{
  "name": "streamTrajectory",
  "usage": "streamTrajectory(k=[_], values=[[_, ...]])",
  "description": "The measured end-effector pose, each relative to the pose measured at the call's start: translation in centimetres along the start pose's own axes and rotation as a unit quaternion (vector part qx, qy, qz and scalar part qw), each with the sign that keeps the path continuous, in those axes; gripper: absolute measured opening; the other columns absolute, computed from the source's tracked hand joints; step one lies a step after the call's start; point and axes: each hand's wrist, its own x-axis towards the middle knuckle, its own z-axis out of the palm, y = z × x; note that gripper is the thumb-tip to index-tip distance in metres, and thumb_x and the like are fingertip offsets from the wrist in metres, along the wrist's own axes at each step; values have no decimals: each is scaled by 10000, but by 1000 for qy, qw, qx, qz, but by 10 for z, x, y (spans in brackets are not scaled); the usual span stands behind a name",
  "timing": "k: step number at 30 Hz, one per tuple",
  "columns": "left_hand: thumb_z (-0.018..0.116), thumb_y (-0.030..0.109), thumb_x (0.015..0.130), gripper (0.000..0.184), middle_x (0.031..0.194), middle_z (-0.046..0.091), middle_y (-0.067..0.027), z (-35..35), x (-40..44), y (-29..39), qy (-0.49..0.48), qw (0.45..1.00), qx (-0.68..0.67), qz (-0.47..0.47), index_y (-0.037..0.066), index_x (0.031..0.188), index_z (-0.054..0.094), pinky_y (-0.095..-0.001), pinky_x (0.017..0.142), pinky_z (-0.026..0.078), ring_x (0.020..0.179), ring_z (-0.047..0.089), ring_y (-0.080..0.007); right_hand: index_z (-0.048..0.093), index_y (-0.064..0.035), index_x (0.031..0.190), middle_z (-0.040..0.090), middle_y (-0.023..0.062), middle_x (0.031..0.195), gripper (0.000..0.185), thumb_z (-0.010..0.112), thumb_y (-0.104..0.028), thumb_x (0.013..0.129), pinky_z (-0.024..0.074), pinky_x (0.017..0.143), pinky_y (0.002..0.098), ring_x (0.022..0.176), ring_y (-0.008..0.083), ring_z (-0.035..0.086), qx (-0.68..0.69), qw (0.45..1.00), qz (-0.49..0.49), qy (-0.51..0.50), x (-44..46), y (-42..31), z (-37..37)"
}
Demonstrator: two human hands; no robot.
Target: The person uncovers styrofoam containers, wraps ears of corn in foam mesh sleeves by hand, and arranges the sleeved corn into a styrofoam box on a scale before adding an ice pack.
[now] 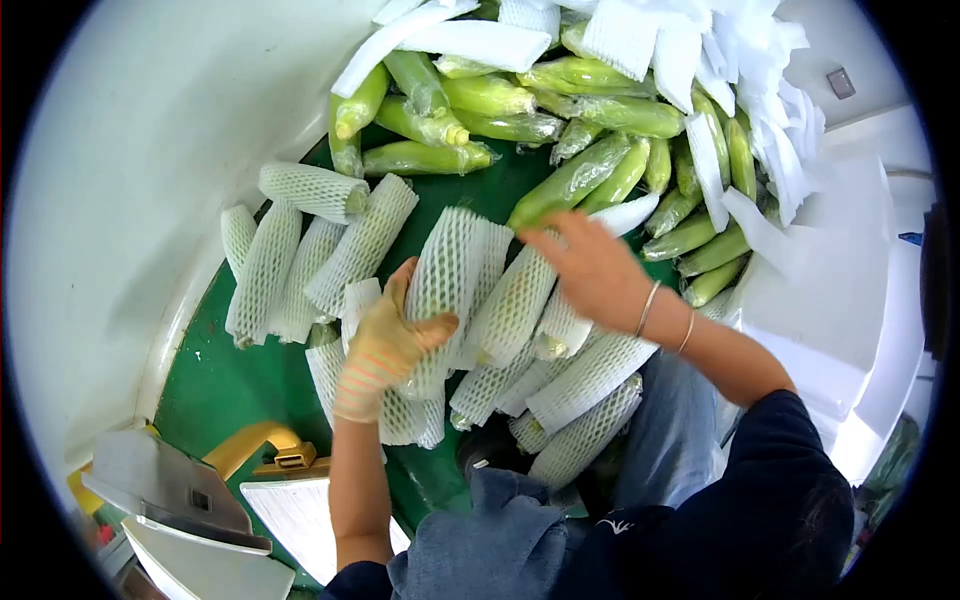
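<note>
My left hand [388, 340], in a pale glove with orange stripes at the cuff, is closed around a white foam net sleeve [440, 285]. Its thumb lies across the front of the sleeve. My right hand [590, 265], bare with thin bracelets at the wrist, is bent over the near end of a green corn ear [575, 185] in clear film. Its fingers are slightly blurred, and I cannot tell whether they grip the ear. Just below them lies a net-sleeved corn ear [515, 305]. Several more sleeved ears [590, 385] are heaped around and below both hands.
Film-wrapped corn ears [600, 115] are piled at the back, with loose white foam sleeves [775, 115] over them at the right. A group of sleeved ears [300, 265] lies left on the green surface [215, 360]. A white wall [150, 170] curves along the left; a yellow-handled object [262, 440] stands front left.
</note>
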Motion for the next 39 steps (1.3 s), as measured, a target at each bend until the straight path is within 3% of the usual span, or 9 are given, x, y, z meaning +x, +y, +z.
streamTrajectory(k=[4, 8, 14, 20, 23, 28, 33, 36, 39], values=[[703, 436, 705, 818, 1073, 605, -185, 32, 3, 24, 73, 900, 404, -151, 4, 1331, 401, -357, 787, 509, 929, 631, -290, 502, -153, 1225, 515, 96, 964, 564, 548, 24, 691, 445, 788, 379, 921, 271, 514, -140, 985, -98, 7, -2, 48, 3], [613, 174, 827, 398, 1022, 618, -170, 6, 19, 12, 192, 952, 179, 157, -22, 1168, 554, -346, 776, 511, 884, 631, -298, 535, -98, 1125, 566, 78, 906, 346, 635, -38, 799, 491, 674, 277, 787, 231, 587, 199, 960, -13, 199, -4, 7, -54], [567, 104, 886, 287, 1109, 616, -87, 53, 112, 59, -127, 957, -197, 173, -8, 1150, 566, -253, 891, 415, 1037, 549, -154, 557, -69, 984, 600, 1, 895, 139, 608, -28, 861, 480, 701, 235, 806, 95, 568, 832, 482, 156, 226, 36, 14, 20], [575, 119, 868, 147, 930, 584, -10, 101, 141, 28, -90, 924, -370, 1, 20, 976, 577, -229, 785, 418, 858, 537, -90, 512, 4, 1055, 600, 66, 937, 225, 580, -117, 878, 493, 742, 287, 821, 147, 583, 697, 584, 198, 366, 21, 53, 92], [564, 41, 799, 213, 980, 603, -121, 118, 176, -2, 29, 965, -129, 226, 35, 1011, 584, -308, 756, 457, 890, 573, -250, 517, 72, 1050, 617, 117, 997, 300, 549, -192, 910, 509, 771, 378, 848, 223, 613, 832, 297, 249, 398, 20, 49, 69], [472, 261, 856, 281, 1001, 616, -159, 132, 187, -30, 187, 811, 451, 324, 123, 1075, 580, -397, 768, 462, 913, 580, -337, 557, 81, 1063, 626, 110, 987, 314, 584, -176, 884, 480, 720, 310, 831, 170, 599, 649, 564, 442, 255, 8, 46, 111], [434, 356, 886, 310, 958, 639, -97, 111, 181, 2, -216, 847, 430, 225, 119, 1032, 572, -351, 869, 437, 897, 581, -279, 533, 62, 1121, 629, 86, 947, 344, 584, -173, 876, 448, 633, 260, 758, 129, 572, 484, 739, 421, 207, 6, 19, 90], [449, 214, 958, 288, 1057, 559, -18, 119, 113, -3, -276, 875, -394, -53, 64, 1203, 472, -245, 882, 422, 957, 533, -97, 541, 74, 1108, 653, 166, 812, 383, 600, -212, 861, 481, 672, 316, 743, 187, 626, 427, 764, 395, 280, -19, -31, 33], [486, 196, 933, 379, 1132, 537, -34, 113, 42, 0, -300, 789, -531, -68, 59, 1281, 427, -253, 912, 408, 1024, 514, -110, 559, 55, 1099, 659, 140, 800, 357, 597, -205, 858, 484, 638, 311, 685, 174, 620, 469, 774, 357, 233, -37, -55, -13]])
